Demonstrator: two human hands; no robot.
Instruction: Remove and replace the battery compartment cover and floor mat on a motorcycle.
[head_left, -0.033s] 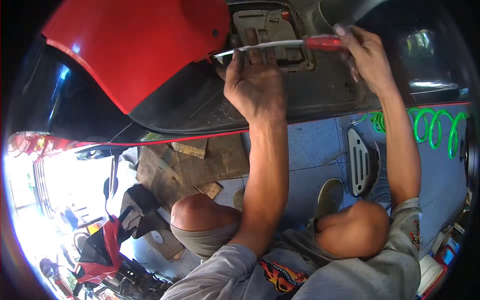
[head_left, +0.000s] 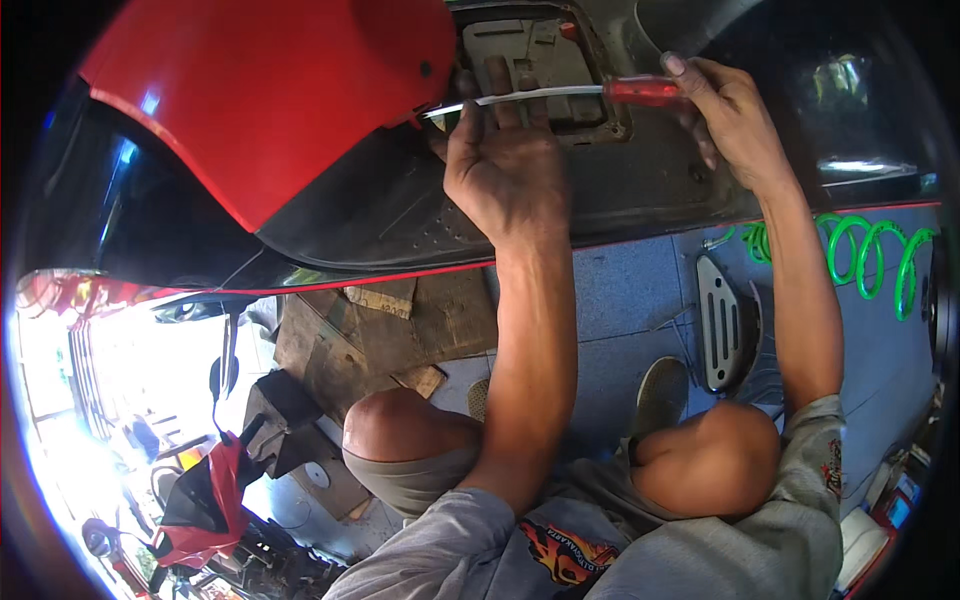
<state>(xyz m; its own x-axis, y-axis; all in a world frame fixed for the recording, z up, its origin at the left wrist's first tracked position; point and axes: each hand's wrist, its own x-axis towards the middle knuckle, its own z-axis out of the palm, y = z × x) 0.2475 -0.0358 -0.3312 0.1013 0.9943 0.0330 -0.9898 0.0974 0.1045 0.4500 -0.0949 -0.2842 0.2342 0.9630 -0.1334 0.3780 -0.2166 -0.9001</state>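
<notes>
My right hand (head_left: 728, 110) is closed around the red handle of a long screwdriver (head_left: 645, 92). Its thin, pale shaft runs left, nearly level, to the lower edge of a red body panel (head_left: 300, 90). Palm up, my left hand (head_left: 512, 170) steadies the shaft near the tip between thumb and fingers, the middle fingers stretched out behind it. The very tip sits at the panel's edge, where I cannot make out what it touches. Behind my left fingers lies a recessed compartment (head_left: 545, 60) in the scooter's dark floorboard (head_left: 620, 180).
Below the scooter are flattened cardboard (head_left: 430, 320) and blue floor tiles (head_left: 625, 290). A slotted metal cover (head_left: 722, 330) lies near my right foot. A coiled green hose (head_left: 870, 255) hangs at the right. A red and black motorcycle (head_left: 205, 500) stands lower left.
The screwdriver and both hands have shifted very slightly to the left. My hold on it looks the same.
</notes>
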